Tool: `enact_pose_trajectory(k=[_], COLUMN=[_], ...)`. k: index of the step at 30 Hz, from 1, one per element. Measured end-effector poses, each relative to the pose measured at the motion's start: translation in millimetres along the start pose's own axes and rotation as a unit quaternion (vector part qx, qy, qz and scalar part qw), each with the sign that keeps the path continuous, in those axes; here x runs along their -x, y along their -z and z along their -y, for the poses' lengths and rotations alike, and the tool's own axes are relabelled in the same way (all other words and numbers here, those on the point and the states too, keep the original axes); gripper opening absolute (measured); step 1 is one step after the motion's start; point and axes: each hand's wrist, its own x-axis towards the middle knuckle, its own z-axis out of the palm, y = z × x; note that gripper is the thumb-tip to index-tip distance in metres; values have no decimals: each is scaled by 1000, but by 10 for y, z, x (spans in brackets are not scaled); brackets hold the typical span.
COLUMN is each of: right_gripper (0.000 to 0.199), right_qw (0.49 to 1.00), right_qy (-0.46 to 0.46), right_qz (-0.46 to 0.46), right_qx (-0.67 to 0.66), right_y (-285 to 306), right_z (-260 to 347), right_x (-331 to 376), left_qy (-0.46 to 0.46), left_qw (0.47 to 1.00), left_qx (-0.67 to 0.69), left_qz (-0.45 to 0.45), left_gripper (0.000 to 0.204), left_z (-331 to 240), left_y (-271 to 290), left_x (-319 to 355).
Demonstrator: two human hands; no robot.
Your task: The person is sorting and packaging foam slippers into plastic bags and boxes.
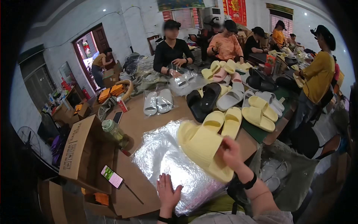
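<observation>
My right hand (pixel 230 152) grips a pale yellow slide slipper (pixel 197 143) by its side, holding it tilted above a stack of clear plastic bags (pixel 156 145). Whether a second slipper lies beneath it I cannot tell. My left hand (pixel 168 191) rests flat on the near edge of the bags, fingers stretched out and holding nothing. Just beyond the held slipper sits a yellow pair (pixel 232 121), with another yellow pair (pixel 259 115) to its right. Black slippers (pixel 210 98) and a light grey slipper (pixel 230 98) lie farther back.
A bagged white pair (pixel 158 102) lies at the far left of the table. Nearer are a green bottle (pixel 113 130), a lit phone (pixel 112 177) and an open carton (pixel 84 149). Co-workers sit and stand around the far side, one (pixel 173 52) handling bagged slippers. Bagged slippers (pixel 274 173) lie low at right.
</observation>
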Motion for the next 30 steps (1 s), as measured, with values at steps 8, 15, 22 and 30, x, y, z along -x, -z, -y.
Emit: enact_pose_trajectory(k=[8,15,22,30], right_gripper=[38,31,29,43], right_qw=[952,940,952,937], right_qy=[69,33,8,-60], right_qz=[292,316,263,210], right_qx=[60,121,158,272], right_y=[-619,-699,-478,-522], right_z=[128,-138,-232,-210], right_x=[391,797,912,818], left_qy=[-13,-52,-23,-14], left_qw=[997,999,999,1000], left_qx=[70,-7,-47,-20], left_qz=[18,-10,11,10], left_gripper=[65,75,83,81], left_z=[-1,174,119,9], left_y=[-36,-88,-33,45], left_x=[-10,13,-34,-82])
